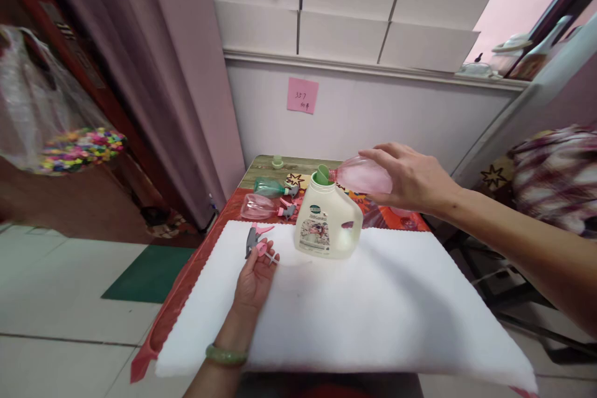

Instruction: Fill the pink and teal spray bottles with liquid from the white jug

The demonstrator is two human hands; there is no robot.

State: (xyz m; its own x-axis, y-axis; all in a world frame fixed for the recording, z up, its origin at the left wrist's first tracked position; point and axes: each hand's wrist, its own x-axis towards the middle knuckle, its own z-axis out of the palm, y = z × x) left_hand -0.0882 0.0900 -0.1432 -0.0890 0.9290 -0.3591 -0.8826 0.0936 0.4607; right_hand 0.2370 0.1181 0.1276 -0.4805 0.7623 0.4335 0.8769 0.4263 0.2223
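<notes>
My right hand [413, 174] grips a clear pink spray bottle [361, 175] without its top. The bottle lies nearly level in the air, its neck pointing left at the green pour spout [322, 175] of a cream detergent jug [321, 224]; whether they touch I cannot tell. The jug stands upright, with a handle on its right side and a printed label in front. In my left hand [256, 273] is a grey and pink trigger spray head [255, 245], held at the front left of the jug over the white mat.
Behind the white mat [382, 311], a green spray bottle [269, 186] and another pink spray bottle [257, 206] lie on their sides. A small green cap [277, 161] sits at the table's back left. The wall [373, 112] rises close behind the table.
</notes>
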